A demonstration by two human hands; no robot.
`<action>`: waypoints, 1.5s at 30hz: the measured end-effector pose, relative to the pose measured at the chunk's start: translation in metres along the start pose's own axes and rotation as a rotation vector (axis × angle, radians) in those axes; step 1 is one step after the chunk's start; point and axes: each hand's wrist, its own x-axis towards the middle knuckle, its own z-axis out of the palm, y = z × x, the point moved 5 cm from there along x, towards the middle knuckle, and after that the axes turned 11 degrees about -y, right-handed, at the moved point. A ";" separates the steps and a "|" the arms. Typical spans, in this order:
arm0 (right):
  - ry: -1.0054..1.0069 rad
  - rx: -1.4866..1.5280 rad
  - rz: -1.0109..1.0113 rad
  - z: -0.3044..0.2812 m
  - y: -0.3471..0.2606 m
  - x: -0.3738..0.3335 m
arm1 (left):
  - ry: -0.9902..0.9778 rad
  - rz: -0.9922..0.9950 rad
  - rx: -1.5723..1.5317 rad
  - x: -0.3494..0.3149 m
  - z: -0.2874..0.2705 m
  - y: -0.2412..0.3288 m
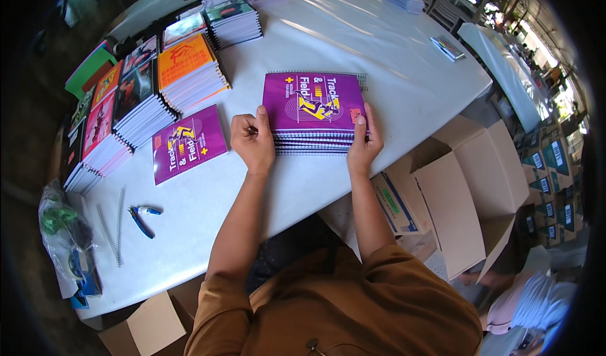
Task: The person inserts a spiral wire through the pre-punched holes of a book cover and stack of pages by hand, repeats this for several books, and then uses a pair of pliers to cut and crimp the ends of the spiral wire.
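Well, along the tabletop's left edge a clear plastic bag (pixel 60 220) lies near the front corner, with stacked notebooks (pixel 137 87) beyond it; loose wire coils (pixel 118 229) and blue-handled pliers (pixel 142 222) lie inward. A single purple notebook (pixel 189 144) lies flat, just left of the left hand (pixel 254 142), whose fingers are curled at the purple stack (pixel 312 100); whether they grip or merely press, I can't tell. That stack sits near the tabletop's front edge. The right hand (pixel 366 142) grips its right side, thumb over the top cover. Uneven squeezing could skew the pile, neighbouring bindings could snag, and books slipping over the front edge might drop toward the open carton (pixel 451 198).
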 end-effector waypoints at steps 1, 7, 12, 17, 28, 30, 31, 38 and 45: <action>0.013 0.004 0.028 0.001 -0.002 -0.001 | 0.033 0.157 0.028 0.002 -0.002 0.005; -0.006 -0.022 0.056 0.007 -0.001 -0.002 | -0.064 -0.039 0.035 0.010 -0.015 -0.009; 0.052 -0.151 -0.138 -0.011 -0.010 -0.006 | -0.367 0.039 0.772 0.043 -0.078 0.007; -0.051 -0.208 -0.416 0.010 -0.061 -0.045 | -0.668 0.164 1.093 0.014 -0.153 -0.009; -1.190 0.583 0.023 0.112 -0.135 -0.133 | -0.843 -0.305 0.594 -0.038 -0.240 0.109; -1.055 0.575 0.028 0.105 -0.135 -0.112 | -0.579 -0.476 0.632 -0.010 -0.316 0.075; -0.992 0.540 -0.026 0.102 -0.137 -0.102 | -0.444 -0.469 0.886 0.000 -0.367 0.054; -0.917 0.671 0.214 0.094 -0.112 -0.083 | 0.037 -0.808 1.354 -0.016 -0.499 -0.047; -1.152 0.530 0.155 0.100 -0.107 -0.089 | 0.311 -0.374 1.121 0.014 -0.459 0.008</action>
